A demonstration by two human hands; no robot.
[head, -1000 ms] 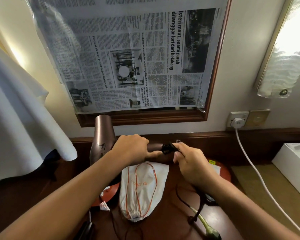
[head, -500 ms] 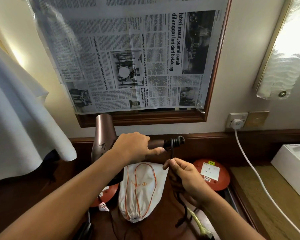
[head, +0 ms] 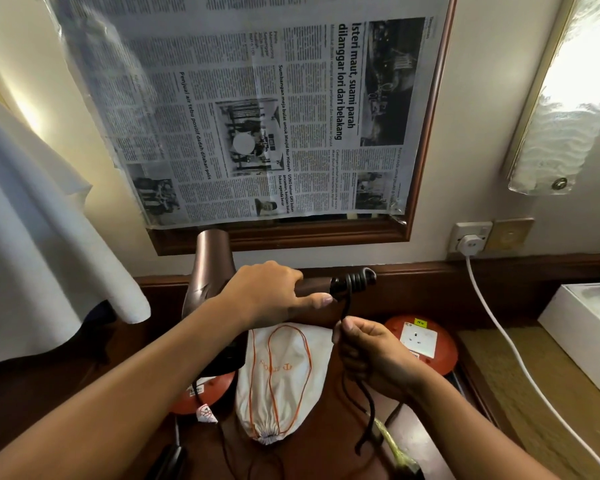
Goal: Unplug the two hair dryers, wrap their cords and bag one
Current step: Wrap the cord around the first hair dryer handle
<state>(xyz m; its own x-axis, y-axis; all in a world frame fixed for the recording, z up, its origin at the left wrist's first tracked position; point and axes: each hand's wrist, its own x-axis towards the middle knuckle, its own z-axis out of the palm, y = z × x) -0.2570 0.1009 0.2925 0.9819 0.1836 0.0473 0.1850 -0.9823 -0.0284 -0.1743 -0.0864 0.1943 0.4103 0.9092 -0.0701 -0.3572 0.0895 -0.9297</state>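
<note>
My left hand grips the handle of a bronze hair dryer, barrel pointing up toward the mirror frame, thumb stretched along the handle. A few turns of black cord sit coiled around the handle's end. My right hand holds the same cord just below the coil, and the rest hangs down past my wrist. A white drawstring bag with orange strings lies flat on the dark wooden desk beneath my hands.
A red round extension socket lies right of the bag, another red disc left of it. A white plug sits in the wall outlet, its white cable running down right. White cloth hangs at left; a white box stands right.
My right hand came down from the handle's end to below it, drawing the cord taut. A turn of cord now shows on the handle. The left hand stayed on the dryer.
</note>
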